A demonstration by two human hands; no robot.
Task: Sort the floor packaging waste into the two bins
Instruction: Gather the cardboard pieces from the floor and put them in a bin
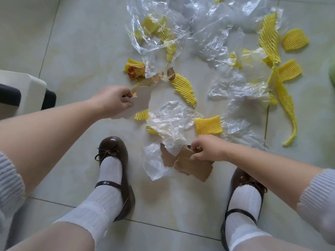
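Observation:
My left hand [113, 101] pinches a torn piece of white-faced cardboard [139, 101] above the floor. Lower down, my right hand [206, 150] grips brown torn cardboard pieces [188, 166] that lie on the tiles between my shoes. Crumpled clear plastic film [172, 124] lies between the two hands, and more film [208, 29] spreads further away. Yellow foam netting pieces [184, 88] are scattered among the film, one square piece [208, 125] just above my right hand. Another brown cardboard strip [150, 81] lies beyond my left hand.
A white and black bin or appliance [21, 91] stands at the left edge. A green object [332, 73] shows at the right edge. My brown shoes [116, 154] stand on the pale tiled floor [81, 51] near the litter.

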